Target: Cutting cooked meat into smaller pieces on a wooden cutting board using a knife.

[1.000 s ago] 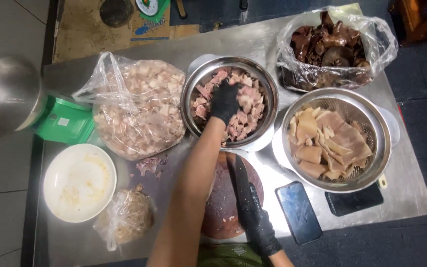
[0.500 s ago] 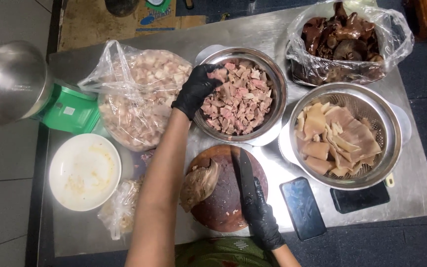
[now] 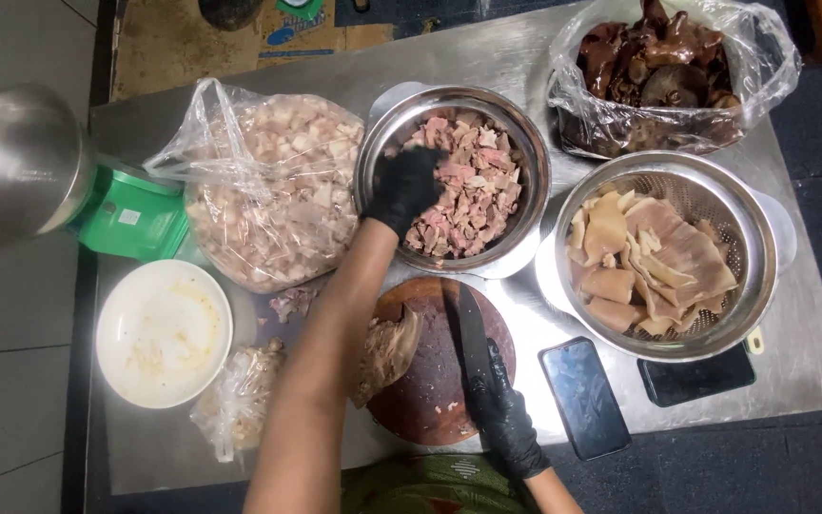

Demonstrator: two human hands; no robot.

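Gripping the knife (image 3: 473, 343) in my gloved right hand (image 3: 504, 419), fist shut round the handle, I keep the blade lying lengthwise up the round wooden board (image 3: 440, 409), tip toward the steel bowl of chopped meat (image 3: 468, 186), while my gloved left hand (image 3: 401, 188) sits cupped in that bowl's near-left side, whether holding pieces I can't tell. One uncut slab of meat (image 3: 387, 350) lies on the board's left, just beside the blade, nearer my left arm. Count: two plastic bags, two steel bowls, one board, one knife, one slab.

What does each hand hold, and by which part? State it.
The right hand holds a knife by its handle, blade over the round board. The left hand rests in the bowl on cut meat; grip unclear.
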